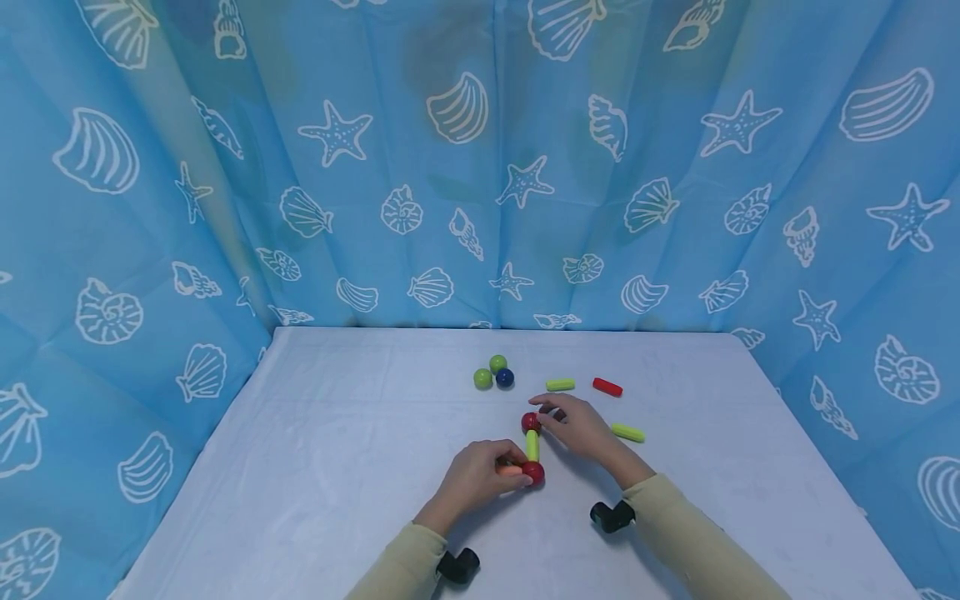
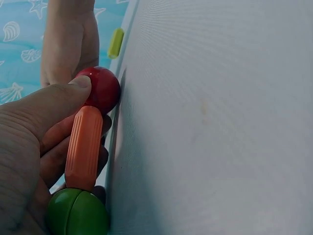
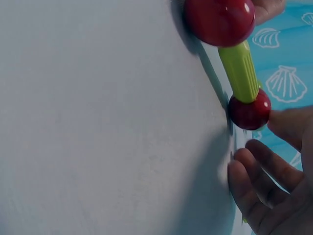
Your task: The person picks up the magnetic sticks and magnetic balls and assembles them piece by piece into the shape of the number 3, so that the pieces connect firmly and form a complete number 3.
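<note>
So there's this ball-and-stick chain (image 1: 532, 454) sitting between the two hands, roughly mid-table (image 1: 337, 400). The left hand (image 1: 476, 477) has a proper grip on its near end: thumb pressed on the near red ball (image 1: 533, 474), fingers curled behind the orange stick (image 2: 84, 148). The left wrist view shows a green ball (image 2: 77, 213) on the other end of that stick, tucked by the palm; from the head view the hand covers it.

From the near red ball, a lime stick (image 1: 532, 446) runs away from the person to the far red ball (image 1: 531, 422). The right hand (image 1: 577, 427) is over at that one, thumb tip right at the ball's edge, the other fingers loosely bent and spread well off it, so no real grip there. Can't quite tell if the thumb is actually touching.

Loose bits farther back: two light green balls (image 1: 483, 379) bunched up with a blue ball (image 1: 505, 378), then off to the right a spare lime stick (image 1: 560, 385), a red stick (image 1: 607, 387) near it, and another lime one (image 1: 627, 432) just beyond the right wrist. Blue seashell curtain (image 1: 405, 150) behind everything.
</note>
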Demonstrator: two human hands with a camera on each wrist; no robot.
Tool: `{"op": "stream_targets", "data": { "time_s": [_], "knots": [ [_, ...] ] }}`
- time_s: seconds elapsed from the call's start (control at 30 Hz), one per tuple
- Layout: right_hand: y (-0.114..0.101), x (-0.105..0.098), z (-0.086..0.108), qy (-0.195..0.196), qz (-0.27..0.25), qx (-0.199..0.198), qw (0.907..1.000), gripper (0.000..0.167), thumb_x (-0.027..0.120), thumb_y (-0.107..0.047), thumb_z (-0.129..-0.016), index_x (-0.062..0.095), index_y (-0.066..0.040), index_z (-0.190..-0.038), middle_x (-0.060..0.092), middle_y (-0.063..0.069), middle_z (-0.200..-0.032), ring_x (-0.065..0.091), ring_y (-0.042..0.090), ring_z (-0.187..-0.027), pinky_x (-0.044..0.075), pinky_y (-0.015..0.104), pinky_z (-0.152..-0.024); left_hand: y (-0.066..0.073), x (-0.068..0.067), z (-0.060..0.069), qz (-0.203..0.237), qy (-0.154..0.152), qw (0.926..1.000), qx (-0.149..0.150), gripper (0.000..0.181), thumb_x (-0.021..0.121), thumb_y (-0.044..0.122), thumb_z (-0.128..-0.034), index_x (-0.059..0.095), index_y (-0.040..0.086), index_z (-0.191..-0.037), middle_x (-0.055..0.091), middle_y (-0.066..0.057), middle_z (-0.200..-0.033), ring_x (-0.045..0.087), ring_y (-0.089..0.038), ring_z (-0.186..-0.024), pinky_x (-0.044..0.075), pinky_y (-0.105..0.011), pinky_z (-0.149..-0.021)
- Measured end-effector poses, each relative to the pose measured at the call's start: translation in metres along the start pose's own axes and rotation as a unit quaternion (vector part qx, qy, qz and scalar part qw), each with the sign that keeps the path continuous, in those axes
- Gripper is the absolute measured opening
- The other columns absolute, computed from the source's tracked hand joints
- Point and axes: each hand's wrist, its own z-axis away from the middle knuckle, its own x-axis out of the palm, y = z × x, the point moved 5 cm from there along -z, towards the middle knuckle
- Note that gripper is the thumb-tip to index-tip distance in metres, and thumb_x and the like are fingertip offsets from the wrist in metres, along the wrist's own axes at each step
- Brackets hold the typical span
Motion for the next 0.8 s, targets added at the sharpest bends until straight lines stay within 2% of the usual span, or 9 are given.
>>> {"op": "stream_targets", "data": {
  "time_s": [0.23,0.47,0.6,0.8],
  "knots": [
    [0.013,-0.008,-0.012,0.056,0.026,0.022,0.9979,0.035,0.069,-0.020,-0.098,0.065,-0.021,-0.133,0.063,0.006,-0.119,0.062,0.024,-0.103,0.056,0.041,-0.089,-0.001,0.001,0.000,0.006,-0.004,1.0000,-0.007,0.020,0.084,0.032,-0.0852,0.075,0.026,-0.103,0.067,0.017,-0.091,0.054,-0.004,-0.080,0.047,-0.022,-0.074],
    [0.021,-0.017,-0.021,0.094,0.040,0.055,0.9933,0.039,0.070,-0.016,-0.097,0.064,-0.018,-0.135,0.053,0.016,-0.136,0.062,0.032,-0.112,0.055,0.046,-0.093,-0.001,0.001,0.000,0.008,-0.002,1.0000,-0.002,0.020,0.084,0.032,-0.0851,0.075,0.026,-0.102,0.066,0.017,-0.090,0.054,-0.004,-0.080,0.047,-0.023,-0.074],
    [0.025,-0.017,-0.026,0.092,0.050,0.063,0.9925,0.041,0.067,-0.014,-0.098,0.063,-0.018,-0.139,0.049,0.018,-0.143,0.057,0.036,-0.124,0.052,0.048,-0.097,-0.001,0.001,0.000,0.006,-0.002,1.0000,-0.004,0.020,0.084,0.032,-0.0846,0.075,0.026,-0.101,0.066,0.017,-0.090,0.054,-0.005,-0.080,0.047,-0.022,-0.074],
    [0.027,-0.016,-0.028,0.074,0.077,0.080,0.9911,0.042,0.069,-0.014,-0.097,0.063,-0.018,-0.139,0.058,0.018,-0.137,0.053,0.037,-0.130,0.048,0.054,-0.102,0.001,-0.001,0.001,0.010,-0.004,0.9999,-0.010,0.020,0.085,0.031,-0.0843,0.075,0.026,-0.101,0.066,0.017,-0.090,0.054,-0.005,-0.080,0.047,-0.022,-0.074]
  ]
}}
